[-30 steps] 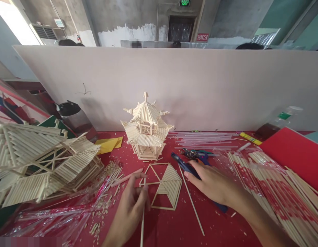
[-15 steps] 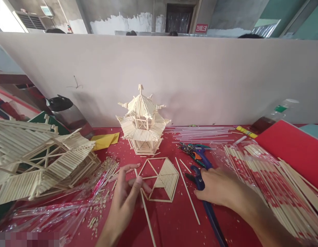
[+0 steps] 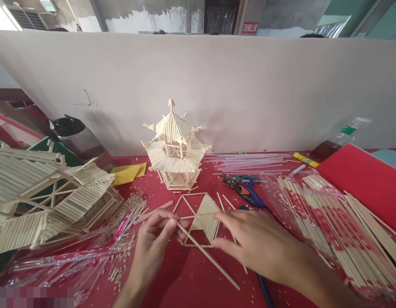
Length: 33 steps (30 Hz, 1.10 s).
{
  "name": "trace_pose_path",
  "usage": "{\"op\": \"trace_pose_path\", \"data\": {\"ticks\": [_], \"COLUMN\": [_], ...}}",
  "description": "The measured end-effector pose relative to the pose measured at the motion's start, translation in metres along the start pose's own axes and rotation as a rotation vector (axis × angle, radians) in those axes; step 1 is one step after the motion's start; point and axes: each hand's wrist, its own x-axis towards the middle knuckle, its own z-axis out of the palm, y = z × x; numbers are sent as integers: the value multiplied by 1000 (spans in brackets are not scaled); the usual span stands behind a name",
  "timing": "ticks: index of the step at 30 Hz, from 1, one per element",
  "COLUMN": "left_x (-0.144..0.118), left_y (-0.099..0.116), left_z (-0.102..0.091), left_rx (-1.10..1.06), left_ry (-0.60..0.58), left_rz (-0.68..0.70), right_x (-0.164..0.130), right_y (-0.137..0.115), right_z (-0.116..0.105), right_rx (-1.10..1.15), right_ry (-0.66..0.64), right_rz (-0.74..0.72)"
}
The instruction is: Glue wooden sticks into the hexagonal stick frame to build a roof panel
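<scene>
Between the thumb and fingers of my left hand (image 3: 159,231) is a thin wooden stick (image 3: 211,259), slanting down to the right. My right hand (image 3: 246,235) hovers over the right edge of a flat hexagonal stick frame (image 3: 198,246), thumb and fingers apart and nothing held. Part of this frame is filled with rows of short sticks. Beneath my right hand and wrist lie the blue-handled cutters (image 3: 264,288), mostly hidden. A small stick pagoda (image 3: 175,149) stands upright just behind the frame.
At left lies a larger stick building (image 3: 53,201) beside scattered cuttings (image 3: 121,256). A glue gun (image 3: 251,190) and clear glue sticks (image 3: 252,163) lie behind my right hand. Bagged sticks (image 3: 329,231) cover the right side. A pale board (image 3: 204,90) closes off the back.
My right hand has let go of the cutters and moved left over the hexagonal frame. The stick in my left hand has swung, its near end now farther right.
</scene>
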Motion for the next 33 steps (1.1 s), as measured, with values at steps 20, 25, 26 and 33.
{"op": "trace_pose_path", "data": {"ticks": [20,25,26,33], "left_x": [-1,-4,-4,-4], "left_y": [0,2,2,4], "left_z": [-1,-2,-2,-1], "left_rx": [177,267,274,202], "left_ry": [7,-40,-63,-167], "left_rz": [92,123,118,25], "right_x": [13,11,10,12], "right_y": [-18,-16,-16,-18], "right_z": [25,23,23,21], "right_rx": [314,277,274,231], "right_ry": [19,1,-3,-20], "right_rz": [-212,-227,-226,-186]}}
